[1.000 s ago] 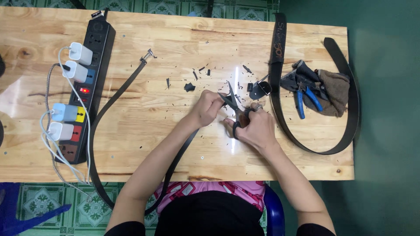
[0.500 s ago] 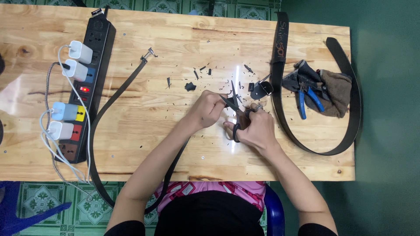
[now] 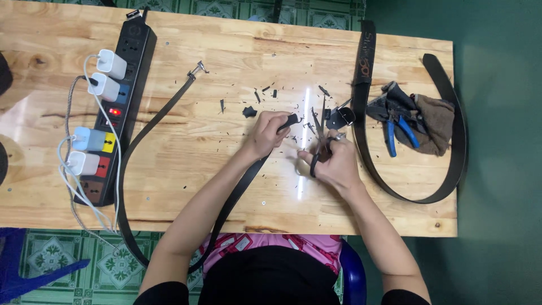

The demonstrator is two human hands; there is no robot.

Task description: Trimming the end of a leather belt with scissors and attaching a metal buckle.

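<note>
There, at the middle of the wooden worktop (image 3: 214, 51), the person's left hand (image 3: 266, 133) was closed around the end of a thin black belt (image 3: 226, 206). The belt ran from that hand down over the near edge of the worktop, looped below it, and came back up on the left to a small metal clip (image 3: 197, 69). The right hand (image 3: 333, 161) sat just beside the left one, with its fingers (image 3: 334, 146) through the handles of a pair of scissors (image 3: 319, 133). The blades pointed away from the person, close to the belt's end. Little black bits (image 3: 249, 111) lay scattered on the wood past both hands.

On the left, a black power strip (image 3: 125, 73) with white chargers lay near the worktop's left edge. On the right, a wide black belt (image 3: 451, 130) curved in a big loop almost to the right edge. Inside that loop lay blue-handled pliers (image 3: 398, 127) on a brown cloth (image 3: 437, 127). Bare wood was open between the power strip and the hands. A strip of bare wood also ran along the near edge.
</note>
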